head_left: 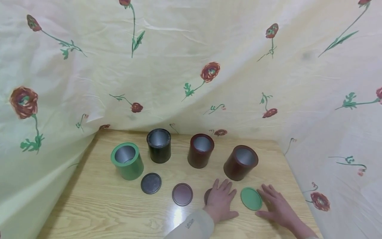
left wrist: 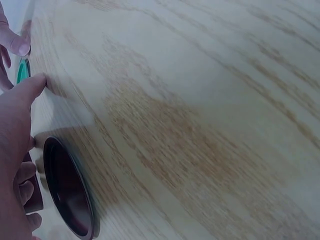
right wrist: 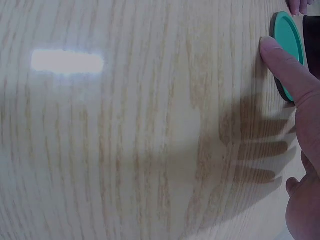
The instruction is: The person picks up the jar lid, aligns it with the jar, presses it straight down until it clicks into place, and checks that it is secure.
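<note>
In the head view my left hand (head_left: 220, 201) is spread low over the wood table, partly hiding a dark brown round lid (head_left: 207, 196). The left wrist view has that lid (left wrist: 68, 187) lying beside the fingers, not gripped. A green round lid (head_left: 251, 198) lies flat between the two hands. To its right is my right hand (head_left: 276, 206), fingers extended and nothing held. From the right wrist, the thumb (right wrist: 287, 70) appears beside the green lid's edge; whether it touches cannot be told.
Behind the lids stand a green canister (head_left: 130, 166), a black canister (head_left: 160, 151), a reddish-brown canister (head_left: 199, 156) and a dark brown canister (head_left: 237, 167), all uncovered. A black lid (head_left: 151, 183) and a reddish-brown lid (head_left: 182, 194) lie left. Flowered cloth (head_left: 167, 83) surrounds the table (head_left: 98, 205).
</note>
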`<state>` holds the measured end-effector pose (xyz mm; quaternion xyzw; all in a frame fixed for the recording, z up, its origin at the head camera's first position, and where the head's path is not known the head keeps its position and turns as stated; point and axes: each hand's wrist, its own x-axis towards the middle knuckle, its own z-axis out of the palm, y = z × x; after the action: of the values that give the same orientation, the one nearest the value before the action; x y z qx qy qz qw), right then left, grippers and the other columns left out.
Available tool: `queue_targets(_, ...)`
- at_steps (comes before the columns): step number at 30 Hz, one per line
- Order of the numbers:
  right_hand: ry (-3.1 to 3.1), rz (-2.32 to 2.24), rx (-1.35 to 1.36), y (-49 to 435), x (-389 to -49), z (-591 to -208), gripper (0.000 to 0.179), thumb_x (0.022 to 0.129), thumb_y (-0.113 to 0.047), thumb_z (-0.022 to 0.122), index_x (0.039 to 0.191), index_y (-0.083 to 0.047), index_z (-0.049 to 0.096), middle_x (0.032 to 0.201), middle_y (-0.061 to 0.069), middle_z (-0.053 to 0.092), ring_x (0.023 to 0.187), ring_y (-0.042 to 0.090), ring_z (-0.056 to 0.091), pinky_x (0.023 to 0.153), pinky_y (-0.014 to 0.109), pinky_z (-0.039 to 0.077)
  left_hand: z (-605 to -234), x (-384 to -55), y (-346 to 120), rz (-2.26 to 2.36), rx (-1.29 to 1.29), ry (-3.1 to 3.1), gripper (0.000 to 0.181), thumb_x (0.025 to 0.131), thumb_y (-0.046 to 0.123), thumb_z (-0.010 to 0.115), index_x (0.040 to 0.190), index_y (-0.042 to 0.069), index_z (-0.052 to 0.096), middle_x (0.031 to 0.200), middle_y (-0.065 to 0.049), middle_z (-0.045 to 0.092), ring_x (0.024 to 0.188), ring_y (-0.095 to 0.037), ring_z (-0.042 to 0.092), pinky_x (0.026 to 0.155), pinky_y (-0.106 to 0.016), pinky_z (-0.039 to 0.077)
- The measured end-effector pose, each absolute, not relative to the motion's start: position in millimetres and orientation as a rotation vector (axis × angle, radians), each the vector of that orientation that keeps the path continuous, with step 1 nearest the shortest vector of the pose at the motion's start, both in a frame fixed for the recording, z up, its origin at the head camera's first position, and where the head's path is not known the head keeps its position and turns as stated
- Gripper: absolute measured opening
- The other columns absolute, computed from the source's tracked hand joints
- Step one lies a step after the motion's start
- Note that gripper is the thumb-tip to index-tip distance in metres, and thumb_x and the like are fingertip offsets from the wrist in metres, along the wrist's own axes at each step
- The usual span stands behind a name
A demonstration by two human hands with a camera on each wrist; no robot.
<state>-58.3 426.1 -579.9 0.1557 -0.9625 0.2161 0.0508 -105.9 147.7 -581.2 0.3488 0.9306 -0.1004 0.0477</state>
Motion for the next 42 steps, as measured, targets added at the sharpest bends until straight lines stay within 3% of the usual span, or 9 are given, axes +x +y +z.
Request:
queue_targets(9,-2.866,0.698,0.485,424.8,-57.6,-587.8,0.080,0.064,-0.033,0.100,0.132,-0.002,0.072,0.147,0.039,0.053,0.131,0.070,0.043,0.091,0.092,0.034,-577.6,-106.3,149.0,-0.341,1.058,2.841,0.085,0.090,0.094,0.035,0.162,0.051,0.037,0.173,0.016,0.031,0.163,-0.011,0.020,0.132,-0.041,0.022)
queue_targets(23,-2.793,0.701,0.523,412.9,-55.2,-594.9,0.075,0.066,-0.034,0.099,0.132,-0.007,0.074,0.148,0.036,0.055,0.135,0.067,0.042,0.098,0.090,0.033,-580.0,-107.4,151.9,-0.238,1.064,2.880,0.084,0.091,0.093,0.039,0.161,0.048,0.042,0.172,0.014,0.035,0.162,-0.013,0.024,0.131,-0.042,0.026)
queue_targets(29,-2.804,0.716,0.542,404.5,-52.8,-592.8,0.074,0.067,-0.033,0.099,0.131,-0.006,0.074,0.149,0.035,0.055,0.135,0.066,0.042,0.089,0.088,0.041,-585.3,-108.5,154.5,-0.158,1.048,2.909,0.084,0.087,0.093,0.046,0.157,0.047,0.048,0.170,0.014,0.038,0.161,-0.014,0.027,0.130,-0.042,0.027)
queue_targets(33,-2.806,0.770,0.557,399.1,-50.2,-593.4,0.073,0.070,-0.030,0.098,0.133,-0.005,0.073,0.151,0.035,0.053,0.135,0.067,0.040,0.090,0.089,0.040,-588.6,-109.9,156.1,-0.105,1.048,2.918,0.085,0.085,0.094,0.052,0.155,0.046,0.053,0.169,0.013,0.040,0.161,-0.014,0.029,0.130,-0.042,0.026)
queue_targets(36,-2.792,0.798,0.562,397.4,-46.9,-595.8,0.074,0.070,-0.027,0.097,0.135,-0.004,0.071,0.152,0.036,0.051,0.134,0.069,0.039,0.102,0.086,0.033,-589.8,-110.9,155.9,-0.070,1.059,2.914,0.085,0.084,0.093,0.053,0.154,0.045,0.055,0.169,0.013,0.041,0.160,-0.015,0.029,0.131,-0.042,0.026)
queue_targets(40,-2.775,0.795,0.574,397.0,-44.5,-600.5,0.075,0.070,-0.026,0.096,0.136,-0.004,0.070,0.152,0.036,0.051,0.133,0.069,0.040,0.121,0.068,0.020,-590.9,-112.1,153.9,-0.019,1.078,2.904,0.085,0.084,0.093,0.055,0.153,0.043,0.057,0.168,0.012,0.042,0.160,-0.015,0.030,0.131,-0.043,0.025)
queue_targets(42,-2.769,0.784,0.583,396.7,-44.9,-602.3,0.075,0.070,-0.026,0.096,0.136,-0.004,0.070,0.151,0.036,0.051,0.133,0.069,0.040,0.123,0.071,0.017,-591.6,-112.6,152.7,0.010,1.087,2.899,0.084,0.083,0.092,0.056,0.151,0.043,0.059,0.167,0.013,0.043,0.160,-0.015,0.031,0.131,-0.043,0.025)
